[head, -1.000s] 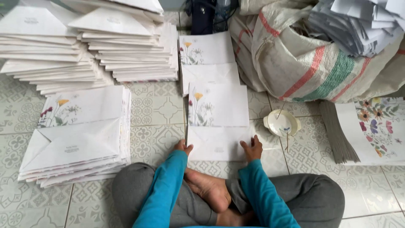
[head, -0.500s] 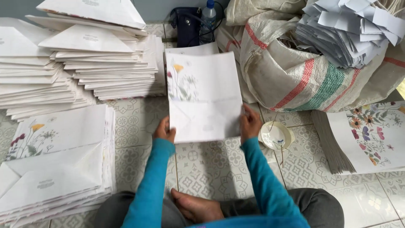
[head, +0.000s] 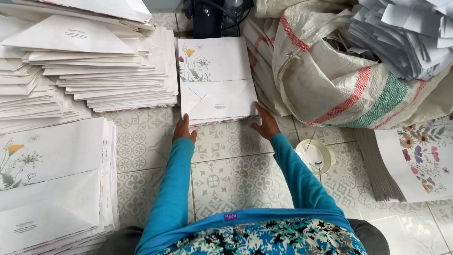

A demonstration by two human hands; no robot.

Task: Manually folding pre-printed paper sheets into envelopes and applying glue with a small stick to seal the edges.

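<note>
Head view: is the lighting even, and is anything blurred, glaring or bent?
Head view: soft, even daylight; faint shadows under the white flower-printed envelope stack; both hands sharp, left hand, right hand; no glare on the patterned floor tiles; tile lines bow slightly toward the edges.

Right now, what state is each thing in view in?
Left hand: flat at the small envelope stack's near left corner.
Right hand: flat at its near right corner.
Small envelope stack: on the floor, top flap folded.
Woven sack: slumped, stuffed with paper.
Shallow dish: upright on the tiles.
</note>
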